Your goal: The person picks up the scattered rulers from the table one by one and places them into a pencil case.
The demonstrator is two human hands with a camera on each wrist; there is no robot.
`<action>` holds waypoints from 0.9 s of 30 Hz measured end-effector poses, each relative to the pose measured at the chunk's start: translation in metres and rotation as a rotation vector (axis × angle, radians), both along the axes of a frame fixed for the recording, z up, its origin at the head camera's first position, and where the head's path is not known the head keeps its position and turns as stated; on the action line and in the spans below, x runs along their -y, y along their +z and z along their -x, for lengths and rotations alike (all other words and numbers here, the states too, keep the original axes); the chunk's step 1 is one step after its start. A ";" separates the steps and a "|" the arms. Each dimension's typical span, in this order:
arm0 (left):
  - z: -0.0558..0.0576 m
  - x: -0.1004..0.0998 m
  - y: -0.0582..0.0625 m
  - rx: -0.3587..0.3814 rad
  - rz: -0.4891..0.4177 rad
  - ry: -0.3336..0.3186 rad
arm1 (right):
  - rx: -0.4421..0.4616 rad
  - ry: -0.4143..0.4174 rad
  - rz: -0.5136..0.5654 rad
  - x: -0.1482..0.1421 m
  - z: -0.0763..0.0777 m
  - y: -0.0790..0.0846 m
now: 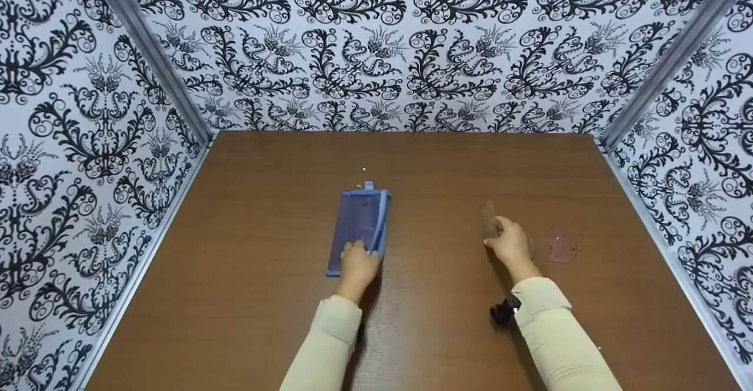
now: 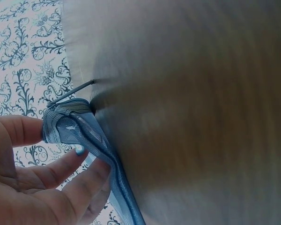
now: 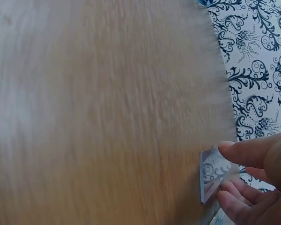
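A blue mesh zip pouch (image 1: 357,217) lies on the table with its zipped edge on the right. My left hand (image 1: 359,264) grips its near end; in the left wrist view the thumb and fingers of that hand (image 2: 51,187) pinch the blue zipper end (image 2: 70,119), where a thin pull tab sticks out. Off to the right, a clear ruler (image 1: 487,217) points away from me. My right hand (image 1: 509,243) pinches it by its side, and the right wrist view has the see-through ruler (image 3: 213,168) between thumb and fingertips. The palm hides the ruler's near part.
A transparent pink protractor-like piece (image 1: 563,249) lies right of my right hand. The brown wooden table (image 1: 435,320) is bordered by patterned walls (image 1: 376,56) at the back and sides. A small dark device (image 1: 503,312) sits at my right wrist.
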State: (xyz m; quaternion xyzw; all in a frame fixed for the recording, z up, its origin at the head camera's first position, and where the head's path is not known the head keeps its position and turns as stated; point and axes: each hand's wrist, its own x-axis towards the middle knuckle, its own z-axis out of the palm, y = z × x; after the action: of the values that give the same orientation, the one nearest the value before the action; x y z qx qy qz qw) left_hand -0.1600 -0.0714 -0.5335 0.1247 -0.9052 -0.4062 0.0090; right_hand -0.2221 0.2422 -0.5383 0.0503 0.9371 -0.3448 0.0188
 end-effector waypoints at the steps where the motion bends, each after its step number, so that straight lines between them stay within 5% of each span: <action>1: 0.000 0.000 0.000 0.002 -0.002 0.000 | -0.007 -0.001 0.000 0.000 0.000 0.000; 27: 0.001 -0.001 -0.002 0.010 0.013 -0.004 | 0.078 -0.093 0.071 0.009 0.003 0.001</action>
State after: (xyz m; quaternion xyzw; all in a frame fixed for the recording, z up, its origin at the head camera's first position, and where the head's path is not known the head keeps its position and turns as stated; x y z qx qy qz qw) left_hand -0.1609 -0.0704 -0.5358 0.1248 -0.9080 -0.3998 0.0046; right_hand -0.2249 0.2333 -0.5368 0.1065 0.9195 -0.3763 0.0412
